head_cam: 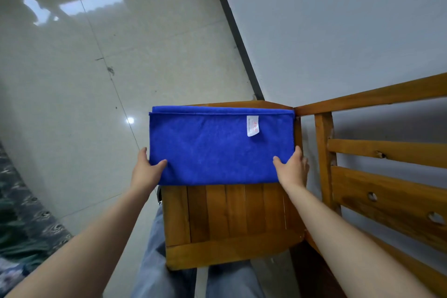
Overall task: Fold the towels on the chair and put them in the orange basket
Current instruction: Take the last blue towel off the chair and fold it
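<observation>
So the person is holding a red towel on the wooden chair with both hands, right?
Not quite: the towel is blue, not red. The head view shows it on the wooden chair, held by the left hand and the right hand.

A folded blue towel (217,147) lies across the far half of the wooden chair (229,220) seat; the left hand (147,169) and right hand (291,168) pinch its near corners.

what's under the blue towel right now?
The blue towel lies on the wooden chair seat; bare slats show nearer the person. The left hand and right hand pinch its near corners. The seat's far part is covered, so anything else beneath is hidden.
</observation>
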{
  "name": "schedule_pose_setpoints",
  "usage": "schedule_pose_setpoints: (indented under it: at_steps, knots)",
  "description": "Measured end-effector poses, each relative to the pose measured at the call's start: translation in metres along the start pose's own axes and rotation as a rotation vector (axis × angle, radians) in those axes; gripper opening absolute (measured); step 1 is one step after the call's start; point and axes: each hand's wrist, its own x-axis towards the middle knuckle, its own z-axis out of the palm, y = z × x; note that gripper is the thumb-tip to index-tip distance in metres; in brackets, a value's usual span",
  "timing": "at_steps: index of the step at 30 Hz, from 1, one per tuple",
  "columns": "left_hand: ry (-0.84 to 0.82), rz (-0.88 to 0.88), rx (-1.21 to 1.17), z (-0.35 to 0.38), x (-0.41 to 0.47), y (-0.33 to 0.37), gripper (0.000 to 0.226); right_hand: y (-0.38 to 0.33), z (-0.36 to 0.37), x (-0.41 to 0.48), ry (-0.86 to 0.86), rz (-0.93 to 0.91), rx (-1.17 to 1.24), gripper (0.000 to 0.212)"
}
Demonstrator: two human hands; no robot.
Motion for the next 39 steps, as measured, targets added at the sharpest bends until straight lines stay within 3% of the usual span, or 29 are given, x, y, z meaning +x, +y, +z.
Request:
schedule_pose_setpoints:
  at_steps: [3,5,7,9,13,16,19,23,27,31,36,39]
  knots:
    - [0.015,-0.019,-0.046,0.0,-0.001,-0.005,0.053,-0.003,-0.001,0.006,-0.028,0.1,0.182,0.069]
    - [0.041,-0.01,-0.044,-0.002,-0.001,-0.006,0.045,-0.004,-0.003,0.013,-0.074,0.175,0.319,0.052]
    - [0.05,0.002,-0.043,-0.004,-0.006,-0.007,0.043,-0.003,-0.005,0.013,-0.094,0.198,0.328,0.027]
    - [0.035,0.019,-0.041,-0.004,-0.013,-0.007,0.045,-0.004,-0.01,0.009,-0.048,0.172,0.225,0.019]
    - [-0.042,0.028,-0.026,0.0,-0.029,-0.018,0.053,-0.01,-0.03,-0.021,0.109,0.045,-0.138,0.027]
    - [0.006,0.107,0.085,0.003,-0.035,-0.027,0.06,-0.018,-0.036,-0.05,0.071,-0.139,-0.398,0.031]
    - [0.095,0.283,0.184,0.0,-0.033,-0.023,0.049,-0.037,-0.034,-0.073,0.029,-0.294,-0.333,0.026]
    - [-0.082,0.446,0.165,-0.006,-0.023,0.003,0.033,-0.077,-0.005,-0.097,-0.146,-0.455,-0.116,0.023]
    - [-0.275,0.272,-0.05,-0.014,-0.007,0.024,0.037,-0.107,0.038,-0.112,-0.324,-0.49,0.02,0.019]
    - [-0.388,0.162,-0.212,-0.024,-0.003,0.032,0.047,-0.123,0.059,-0.125,-0.359,-0.513,0.109,0.018]
    - [-0.463,0.065,-0.443,-0.032,0.002,0.034,0.054,-0.129,0.074,-0.136,-0.459,-0.578,0.074,0.016]
    - [-0.394,0.026,-0.389,-0.031,0.003,0.036,0.044,-0.126,0.075,-0.134,-0.603,-0.543,0.031,0.025]
